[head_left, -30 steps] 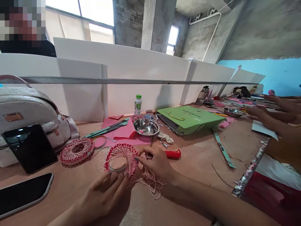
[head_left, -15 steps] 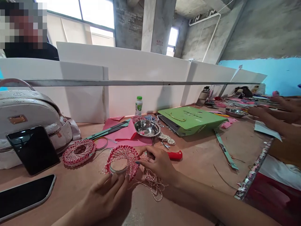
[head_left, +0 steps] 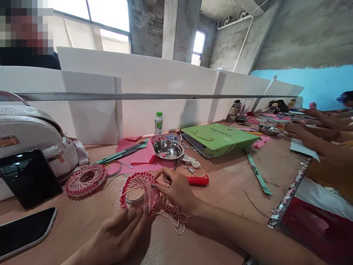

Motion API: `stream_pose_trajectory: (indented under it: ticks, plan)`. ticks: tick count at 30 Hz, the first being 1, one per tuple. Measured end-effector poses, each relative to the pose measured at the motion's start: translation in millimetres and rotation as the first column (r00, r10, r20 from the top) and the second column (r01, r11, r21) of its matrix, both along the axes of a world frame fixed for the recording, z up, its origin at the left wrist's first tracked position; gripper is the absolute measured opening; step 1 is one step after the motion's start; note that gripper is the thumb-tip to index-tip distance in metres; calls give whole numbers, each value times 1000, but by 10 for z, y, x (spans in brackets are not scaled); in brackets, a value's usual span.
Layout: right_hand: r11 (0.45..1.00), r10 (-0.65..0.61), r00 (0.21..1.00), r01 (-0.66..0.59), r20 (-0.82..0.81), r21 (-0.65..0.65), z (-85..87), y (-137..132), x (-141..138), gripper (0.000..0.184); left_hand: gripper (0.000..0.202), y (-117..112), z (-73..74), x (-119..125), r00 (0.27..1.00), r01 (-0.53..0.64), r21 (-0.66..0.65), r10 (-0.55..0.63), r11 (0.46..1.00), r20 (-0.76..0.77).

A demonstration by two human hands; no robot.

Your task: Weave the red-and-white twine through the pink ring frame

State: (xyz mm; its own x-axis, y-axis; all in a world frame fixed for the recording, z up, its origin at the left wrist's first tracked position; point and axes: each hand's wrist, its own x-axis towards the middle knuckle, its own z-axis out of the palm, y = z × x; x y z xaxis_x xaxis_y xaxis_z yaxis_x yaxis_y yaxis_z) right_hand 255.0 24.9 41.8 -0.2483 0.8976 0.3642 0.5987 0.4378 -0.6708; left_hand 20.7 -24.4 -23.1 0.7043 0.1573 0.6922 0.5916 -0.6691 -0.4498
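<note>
A round ring wound with pink and white thread point(head_left: 152, 197) is held upright just above the table, its threads fanned around an open centre. Along its lower edge, the curled fingers of my left hand point(head_left: 122, 230) grip it. The thumb and forefinger of my right hand point(head_left: 178, 189) pinch its right edge; whether a strand lies between those fingertips is too small to tell. Below my right hand hangs a loose tangle of pink-and-white cord point(head_left: 176, 219). A similar wound ring point(head_left: 86, 179) lies on the table to the left.
Two phones point(head_left: 30, 180) and a pale backpack point(head_left: 24, 129) are at left. Behind the work stand a steel bowl point(head_left: 168, 150), a green-capped bottle point(head_left: 158, 124) and a green paper bag point(head_left: 220, 138). A red-handled tool point(head_left: 198, 180) lies by my right hand. Co-workers' arms point(head_left: 317, 140) reach in at right.
The camera has turned slightly right, so everything sits further left in view. Both hands keep their hold on the ring, with hardly any shift in the fingers.
</note>
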Motion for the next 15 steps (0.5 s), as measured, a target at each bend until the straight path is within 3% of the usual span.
stream_pose_trajectory:
  ticks: [3,6,9,11,12,13,14,15]
  plan:
    - [1000,10,1000,-10,15,13,-18,16,13,10,29,5,-34,-13,1000,-12,-6,12,1000,-13]
    - [999,43,996,-44,-79,-12,-11,19,23,7,31,24,-61,-29,1000,-10,-63,12,998,26]
    - [995,82,974,-92,-210,-39,58,-44,21,11,30,58,-32,-24,994,-4,-215,29,977,109]
    - [975,188,950,-211,-248,-68,107,-146,11,7,23,86,26,-10,976,1,-327,71,945,207]
    - [935,307,923,-337,-232,-106,114,-211,5,2,18,99,65,-2,958,5,-377,103,926,268]
    - [851,465,863,-497,-196,-170,103,-277,1,6,15,113,109,4,935,17,-419,134,908,328]
    - [717,632,760,-648,-154,-257,73,-340,-1,13,14,125,155,9,907,28,-459,170,888,386]
    - [541,778,615,-758,-126,-365,25,-391,-1,20,12,136,200,13,882,37,-493,204,869,425]
